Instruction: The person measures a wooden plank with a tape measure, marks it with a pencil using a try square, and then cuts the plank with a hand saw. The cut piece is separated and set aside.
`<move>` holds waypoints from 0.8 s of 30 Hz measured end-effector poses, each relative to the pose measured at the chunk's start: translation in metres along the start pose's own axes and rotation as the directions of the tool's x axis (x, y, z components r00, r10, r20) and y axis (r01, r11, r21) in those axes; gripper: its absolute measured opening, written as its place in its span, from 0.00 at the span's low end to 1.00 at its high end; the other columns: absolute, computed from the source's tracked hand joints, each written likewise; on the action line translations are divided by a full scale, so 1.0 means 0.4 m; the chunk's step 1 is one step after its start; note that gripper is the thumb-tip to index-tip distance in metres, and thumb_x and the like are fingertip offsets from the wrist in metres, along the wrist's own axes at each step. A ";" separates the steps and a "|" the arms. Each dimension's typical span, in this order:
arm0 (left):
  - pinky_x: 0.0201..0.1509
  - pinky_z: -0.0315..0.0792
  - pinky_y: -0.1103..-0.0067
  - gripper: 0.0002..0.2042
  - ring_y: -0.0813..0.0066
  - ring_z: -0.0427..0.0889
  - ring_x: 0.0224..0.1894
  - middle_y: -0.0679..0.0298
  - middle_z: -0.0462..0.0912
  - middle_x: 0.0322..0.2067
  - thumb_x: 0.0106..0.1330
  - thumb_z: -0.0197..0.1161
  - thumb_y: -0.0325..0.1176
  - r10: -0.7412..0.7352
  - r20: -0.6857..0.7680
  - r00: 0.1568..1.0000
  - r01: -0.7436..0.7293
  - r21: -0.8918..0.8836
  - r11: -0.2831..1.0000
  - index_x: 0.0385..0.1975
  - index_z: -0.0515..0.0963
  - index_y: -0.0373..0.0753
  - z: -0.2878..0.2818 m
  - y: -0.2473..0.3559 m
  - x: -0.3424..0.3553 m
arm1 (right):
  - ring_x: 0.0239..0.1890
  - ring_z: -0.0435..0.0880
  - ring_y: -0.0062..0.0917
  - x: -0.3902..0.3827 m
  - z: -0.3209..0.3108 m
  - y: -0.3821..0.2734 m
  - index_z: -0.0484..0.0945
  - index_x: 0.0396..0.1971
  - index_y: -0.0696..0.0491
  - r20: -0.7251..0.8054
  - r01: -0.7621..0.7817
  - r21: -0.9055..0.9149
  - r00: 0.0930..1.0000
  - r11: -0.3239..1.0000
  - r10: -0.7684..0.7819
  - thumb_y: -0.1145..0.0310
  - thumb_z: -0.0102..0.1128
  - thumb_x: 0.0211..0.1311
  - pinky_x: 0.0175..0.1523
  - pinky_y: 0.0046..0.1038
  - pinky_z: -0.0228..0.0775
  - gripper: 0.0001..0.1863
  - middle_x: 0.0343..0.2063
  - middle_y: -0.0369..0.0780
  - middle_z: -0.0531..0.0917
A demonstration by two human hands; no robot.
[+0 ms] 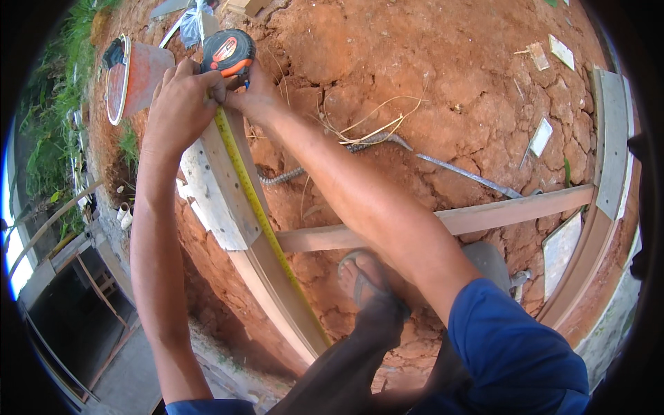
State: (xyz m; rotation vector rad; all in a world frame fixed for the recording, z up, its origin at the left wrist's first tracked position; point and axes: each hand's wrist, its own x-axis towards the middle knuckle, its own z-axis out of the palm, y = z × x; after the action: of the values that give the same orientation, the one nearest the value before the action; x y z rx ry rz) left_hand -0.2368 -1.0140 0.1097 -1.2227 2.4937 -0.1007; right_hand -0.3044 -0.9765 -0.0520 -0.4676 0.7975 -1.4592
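My left hand (184, 104) is closed at the upper end of a long wooden beam (273, 283), its fingertips on a yellow tape measure blade (245, 180) beside the case. My right hand (252, 93) grips the black and orange tape measure case (225, 52) from below; some fingers are hidden. The blade runs down along the beam toward my body. A pale, nail-holed board (214, 197) is fixed along the beam's upper part. A crosspiece (498, 207) joins this beam to another one (581, 266) at the right, passing under my right forearm.
Cracked red soil (484, 104) surrounds the frame, with a metal bar (470, 176), straw and white fragments (539, 136). A stained bucket (135, 79) stands upper left. A concrete ledge drops to a dark lower area (76, 304) at left. My sandaled foot (363, 277) is between the beams.
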 end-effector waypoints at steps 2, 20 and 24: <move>0.58 0.73 0.60 0.13 0.49 0.77 0.55 0.53 0.78 0.44 0.54 0.64 0.25 0.001 0.036 0.999 0.000 -0.004 1.000 0.40 0.80 0.43 -0.005 -0.004 0.001 | 0.53 0.80 0.25 0.003 0.000 0.000 0.69 0.63 0.50 0.001 0.011 -0.010 1.000 1.000 -0.011 0.64 0.82 0.49 0.58 0.33 0.76 0.41 0.51 0.39 0.82; 0.60 0.75 0.57 0.20 0.59 0.78 0.59 0.62 0.79 0.48 0.55 0.64 0.32 -0.047 0.051 0.998 0.042 0.087 0.995 0.49 0.88 0.54 -0.013 0.013 -0.008 | 0.55 0.82 0.29 -0.017 0.009 -0.017 0.64 0.65 0.50 -0.005 -0.074 0.088 0.997 0.993 0.075 0.72 0.77 0.53 0.60 0.33 0.77 0.40 0.53 0.41 0.83; 0.62 0.75 0.61 0.22 0.58 0.77 0.58 0.60 0.79 0.49 0.54 0.64 0.32 -0.005 0.025 1.000 0.001 0.162 0.987 0.51 0.88 0.52 -0.017 0.019 -0.010 | 0.56 0.82 0.29 -0.023 0.010 -0.027 0.64 0.65 0.50 -0.022 -0.110 0.006 0.994 0.994 0.110 0.71 0.77 0.53 0.60 0.33 0.77 0.41 0.54 0.42 0.82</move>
State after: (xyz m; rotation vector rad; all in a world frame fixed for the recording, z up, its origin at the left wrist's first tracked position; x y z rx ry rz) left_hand -0.2427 -1.0066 0.1156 -1.1539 2.4085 -0.2814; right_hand -0.3084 -0.9693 -0.0400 -0.3982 0.8240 -1.3660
